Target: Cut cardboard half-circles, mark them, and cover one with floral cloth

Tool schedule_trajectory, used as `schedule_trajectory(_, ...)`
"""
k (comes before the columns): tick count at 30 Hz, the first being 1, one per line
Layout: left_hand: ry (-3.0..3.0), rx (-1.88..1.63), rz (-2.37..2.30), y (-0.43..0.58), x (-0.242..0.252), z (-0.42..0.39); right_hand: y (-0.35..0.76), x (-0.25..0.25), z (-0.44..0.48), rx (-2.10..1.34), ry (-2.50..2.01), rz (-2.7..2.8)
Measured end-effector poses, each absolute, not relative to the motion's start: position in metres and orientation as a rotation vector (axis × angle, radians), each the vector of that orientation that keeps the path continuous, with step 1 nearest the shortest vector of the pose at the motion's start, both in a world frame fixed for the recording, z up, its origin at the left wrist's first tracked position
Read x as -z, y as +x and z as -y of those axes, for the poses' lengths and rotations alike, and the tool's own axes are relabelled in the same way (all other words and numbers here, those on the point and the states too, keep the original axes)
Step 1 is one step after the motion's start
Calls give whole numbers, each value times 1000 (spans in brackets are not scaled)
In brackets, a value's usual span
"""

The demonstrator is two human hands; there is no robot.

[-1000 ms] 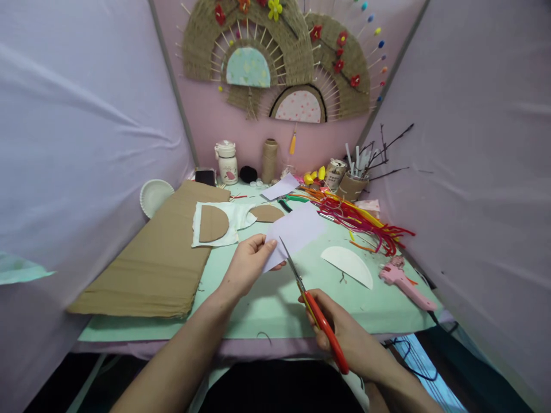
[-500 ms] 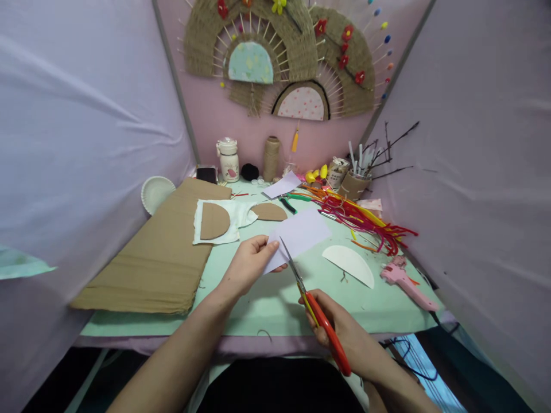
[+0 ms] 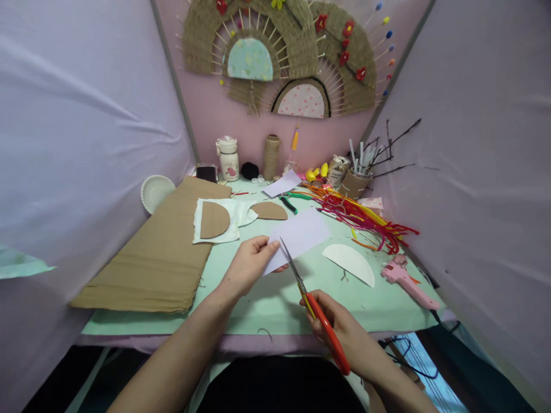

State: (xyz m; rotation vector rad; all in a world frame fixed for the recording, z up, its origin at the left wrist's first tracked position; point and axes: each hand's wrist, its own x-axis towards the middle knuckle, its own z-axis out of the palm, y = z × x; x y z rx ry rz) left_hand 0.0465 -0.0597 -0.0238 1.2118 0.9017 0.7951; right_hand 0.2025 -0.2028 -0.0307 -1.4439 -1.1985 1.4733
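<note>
Between thumb and fingers, my left hand (image 3: pixel 253 258) pinches a sheet of pale lilac paper (image 3: pixel 303 232) above the table. My right hand (image 3: pixel 333 321) grips red-handled scissors (image 3: pixel 322 327), with yellow inside the handles. Their blades point up and away, and the tips lie at the paper's near edge, close to my left thumb. The blades look nearly closed; whether they are cutting cannot be made out. To the right, a white half-round piece (image 3: pixel 349 264) lies on the table. Left of the paper are a cardboard half-round (image 3: pixel 215 220) on white cloth (image 3: pixel 232 229) and another cardboard half-round (image 3: pixel 270 211).
A large cardboard sheet (image 3: pixel 155 258) covers the table's left side. Red and orange pipe cleaners (image 3: pixel 357 215), a pink glue gun (image 3: pixel 408 284) and green-handled pliers (image 3: pixel 289 205) lie to the right and behind. A bottle (image 3: pixel 228 159) and twine spool (image 3: pixel 271 158) stand at the back.
Almost nothing differs. The view has shifted very slightly; both hands, the paper and the scissors keep nearly the same positions.
</note>
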Motion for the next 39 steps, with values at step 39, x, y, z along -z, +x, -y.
schedule_trajectory(39, 1249, -716, -973, 45, 22, 67, 207, 44, 210, -1439, -1368, 1292)
